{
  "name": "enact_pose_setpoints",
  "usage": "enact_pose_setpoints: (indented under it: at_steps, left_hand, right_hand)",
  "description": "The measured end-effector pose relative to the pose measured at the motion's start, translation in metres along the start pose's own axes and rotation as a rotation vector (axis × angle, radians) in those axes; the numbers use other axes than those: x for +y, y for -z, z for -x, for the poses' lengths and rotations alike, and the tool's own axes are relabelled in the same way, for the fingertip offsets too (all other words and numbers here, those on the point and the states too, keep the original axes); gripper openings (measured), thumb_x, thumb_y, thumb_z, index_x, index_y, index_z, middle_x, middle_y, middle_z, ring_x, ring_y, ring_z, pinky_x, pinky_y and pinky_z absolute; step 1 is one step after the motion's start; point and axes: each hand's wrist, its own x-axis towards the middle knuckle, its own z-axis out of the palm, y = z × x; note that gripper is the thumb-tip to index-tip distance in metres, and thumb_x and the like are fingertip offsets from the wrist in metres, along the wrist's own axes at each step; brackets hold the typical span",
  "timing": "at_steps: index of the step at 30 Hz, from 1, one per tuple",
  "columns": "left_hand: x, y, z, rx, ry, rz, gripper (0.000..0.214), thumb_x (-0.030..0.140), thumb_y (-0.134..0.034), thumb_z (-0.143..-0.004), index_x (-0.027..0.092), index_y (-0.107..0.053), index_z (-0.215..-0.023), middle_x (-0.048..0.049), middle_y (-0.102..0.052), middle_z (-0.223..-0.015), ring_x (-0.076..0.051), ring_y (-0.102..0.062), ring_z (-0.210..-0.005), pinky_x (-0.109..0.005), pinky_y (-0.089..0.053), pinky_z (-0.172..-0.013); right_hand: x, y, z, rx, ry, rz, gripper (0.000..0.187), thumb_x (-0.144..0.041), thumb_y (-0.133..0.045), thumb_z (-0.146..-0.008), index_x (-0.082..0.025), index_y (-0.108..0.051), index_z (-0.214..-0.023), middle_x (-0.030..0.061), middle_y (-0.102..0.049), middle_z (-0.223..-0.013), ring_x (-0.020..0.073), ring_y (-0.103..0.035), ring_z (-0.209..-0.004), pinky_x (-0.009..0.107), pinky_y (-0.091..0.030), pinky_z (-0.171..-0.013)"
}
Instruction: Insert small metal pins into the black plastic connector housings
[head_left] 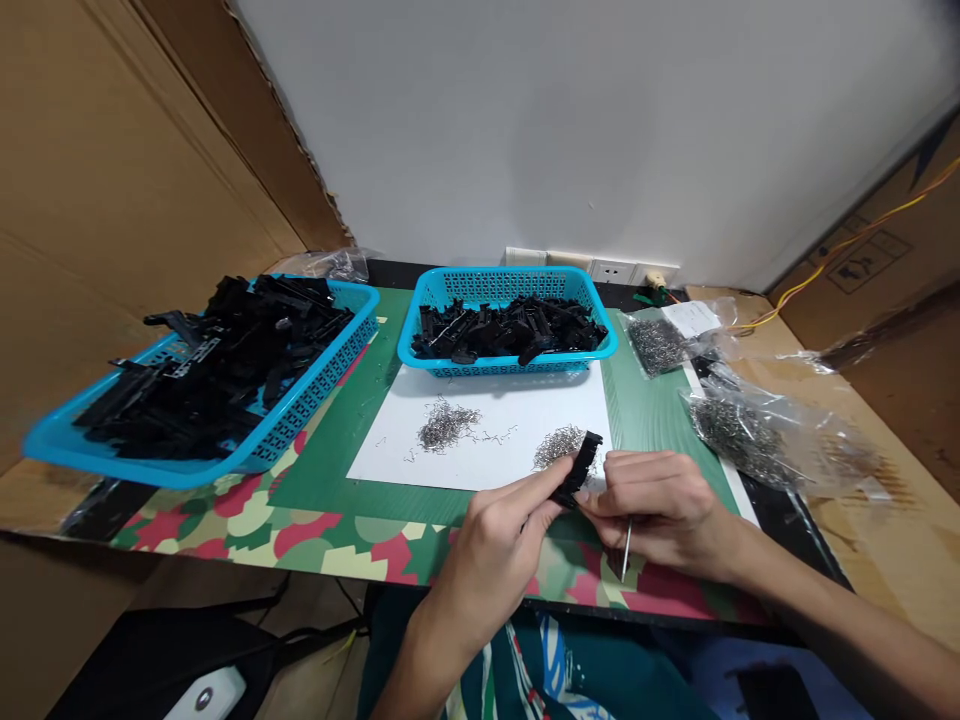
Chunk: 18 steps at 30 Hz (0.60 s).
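My left hand (501,540) is closed around a black plastic part (583,462), a narrow piece with a notched end that points up and away from me. Close against it on the right is my right hand (664,505), its fingers curled and their tips at the part's lower end. A thin pale metal rod (627,552) sticks out below my right hand; its other end is hidden in the fingers. Just behind the part lies a pile of small wire springs or clips (556,446). A second such pile (444,425) is further left on the white paper (390,455).
A blue basket (510,368) of black plastic parts stands at the back middle. Another blue basket (300,420), heaped with similar parts, is at the left. Clear bags of small metal pieces (735,430) lie at the right. Cardboard (135,150) walls the left side.
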Motion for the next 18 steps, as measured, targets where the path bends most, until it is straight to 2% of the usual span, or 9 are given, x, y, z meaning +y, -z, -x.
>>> enact_pose_setpoints:
  at_steps: [5,8,11,15,18]
  left_hand:
    - [-0.002,0.000,-0.001,-0.017,-0.058,-0.022,0.057,0.000,-0.057,-0.097,0.027,-0.065,-0.146,-0.0055,-0.077,-0.132,-0.022,-0.077,-0.116,-0.030,-0.066,-0.096]
    - [-0.004,0.000,0.001,-0.025,-0.080,-0.036,0.058,0.000,-0.055,-0.098,0.027,-0.063,-0.149,-0.0065,-0.076,-0.133,-0.022,-0.076,-0.117,-0.029,-0.065,-0.097]
    - [-0.004,0.001,0.001,-0.026,-0.041,0.000,0.057,0.002,-0.055,-0.099,0.028,-0.062,-0.150,-0.0052,-0.077,-0.130,-0.021,-0.077,-0.116,-0.029,-0.064,-0.099]
    - [0.001,0.000,-0.001,-0.064,0.038,0.106,0.056,0.005,-0.052,-0.103,0.030,-0.058,-0.153,-0.0031,-0.080,-0.122,-0.017,-0.079,-0.104,-0.029,-0.066,-0.096]
    - [0.006,-0.003,-0.004,-0.104,0.022,0.169,0.056,0.006,-0.049,-0.104,0.030,-0.057,-0.153,-0.0046,-0.077,-0.126,-0.017,-0.077,-0.106,-0.031,-0.068,-0.091]
  right_hand:
    - [0.000,0.002,-0.001,-0.047,-0.058,-0.050,0.018,-0.016,-0.060,-0.102,-0.016,-0.074,-0.090,-0.0001,-0.060,-0.061,0.0138,-0.048,-0.057,0.031,-0.043,-0.058]
    - [-0.002,0.005,-0.003,-0.030,-0.069,-0.058,0.019,-0.017,-0.060,-0.103,-0.016,-0.076,-0.093,0.0006,-0.063,-0.063,0.0133,-0.051,-0.057,0.030,-0.045,-0.059]
    - [-0.003,0.010,-0.004,0.008,-0.064,-0.028,0.018,-0.017,-0.062,-0.104,-0.017,-0.080,-0.101,0.0008,-0.065,-0.065,0.0121,-0.053,-0.058,0.026,-0.044,-0.056]
    - [-0.002,0.018,-0.005,0.034,-0.034,0.054,0.016,-0.021,-0.064,-0.105,-0.018,-0.080,-0.109,0.0011,-0.065,-0.068,0.0123,-0.054,-0.060,0.025,-0.043,-0.055]
    - [-0.002,0.020,-0.006,0.077,-0.009,0.110,0.016,-0.019,-0.068,-0.102,-0.020,-0.078,-0.114,0.0004,-0.066,-0.069,0.0129,-0.054,-0.060,0.027,-0.045,-0.058]
